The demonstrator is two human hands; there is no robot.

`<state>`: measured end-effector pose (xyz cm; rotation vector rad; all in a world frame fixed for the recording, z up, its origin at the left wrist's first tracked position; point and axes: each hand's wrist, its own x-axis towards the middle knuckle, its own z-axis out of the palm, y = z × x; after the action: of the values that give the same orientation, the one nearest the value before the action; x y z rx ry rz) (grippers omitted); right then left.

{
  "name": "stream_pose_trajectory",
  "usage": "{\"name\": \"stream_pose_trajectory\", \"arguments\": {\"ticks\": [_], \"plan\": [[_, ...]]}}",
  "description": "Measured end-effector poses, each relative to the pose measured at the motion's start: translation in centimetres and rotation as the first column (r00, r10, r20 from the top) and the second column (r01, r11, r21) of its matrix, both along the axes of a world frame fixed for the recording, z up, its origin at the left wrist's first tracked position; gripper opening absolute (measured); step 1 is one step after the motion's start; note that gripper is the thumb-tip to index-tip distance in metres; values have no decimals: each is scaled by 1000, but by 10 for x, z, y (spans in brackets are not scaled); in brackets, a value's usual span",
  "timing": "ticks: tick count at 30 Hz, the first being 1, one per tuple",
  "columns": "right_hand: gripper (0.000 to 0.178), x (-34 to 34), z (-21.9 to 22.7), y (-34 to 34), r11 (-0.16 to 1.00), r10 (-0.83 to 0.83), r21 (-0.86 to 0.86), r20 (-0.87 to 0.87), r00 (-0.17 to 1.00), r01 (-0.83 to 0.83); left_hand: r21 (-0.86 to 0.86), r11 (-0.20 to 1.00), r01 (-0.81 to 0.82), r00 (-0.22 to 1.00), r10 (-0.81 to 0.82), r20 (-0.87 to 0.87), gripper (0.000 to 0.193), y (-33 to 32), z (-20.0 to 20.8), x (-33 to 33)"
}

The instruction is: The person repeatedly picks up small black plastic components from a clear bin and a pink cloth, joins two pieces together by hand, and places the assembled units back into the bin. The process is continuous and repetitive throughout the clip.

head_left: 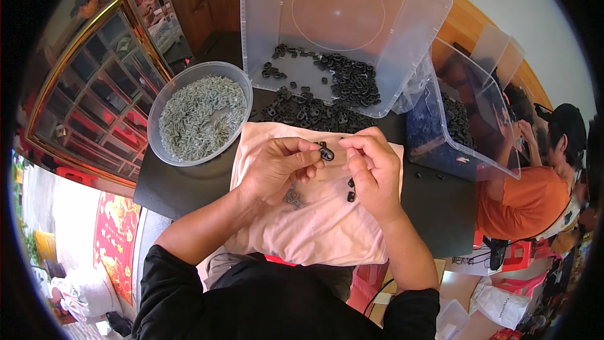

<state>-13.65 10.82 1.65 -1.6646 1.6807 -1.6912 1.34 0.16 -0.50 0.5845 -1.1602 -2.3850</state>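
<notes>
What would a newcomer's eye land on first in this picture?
Probably the big translucent bin at the back of the table, its open side toward the person, with black pieces inside. To its left, a round tub holds a mass of small greyish pieces. At the centre, over a pink cloth, the left hand has a fingertip grip on one black part.

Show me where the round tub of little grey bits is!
In the head view, the round tub sits upper left on the dark table, left of the pink cloth.
</notes>
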Motion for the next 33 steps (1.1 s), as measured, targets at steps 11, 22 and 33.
{"name": "stream_pose_trajectory", "arguments": {"ticks": [11,22,33], "plan": [[5,3,-15,-5,994,66,74,140,988,-77,-125,992,0,999,4,34,9,3,-8,-2],[5,8,-14,-6,991,12,121,294,956,-50,-229,973,-24,998,37,54,6,6,-4,-3],[4,5,-15,-5,990,48,121,184,982,-71,-255,965,-59,997,72,42,8,6,-1,-1]]}}
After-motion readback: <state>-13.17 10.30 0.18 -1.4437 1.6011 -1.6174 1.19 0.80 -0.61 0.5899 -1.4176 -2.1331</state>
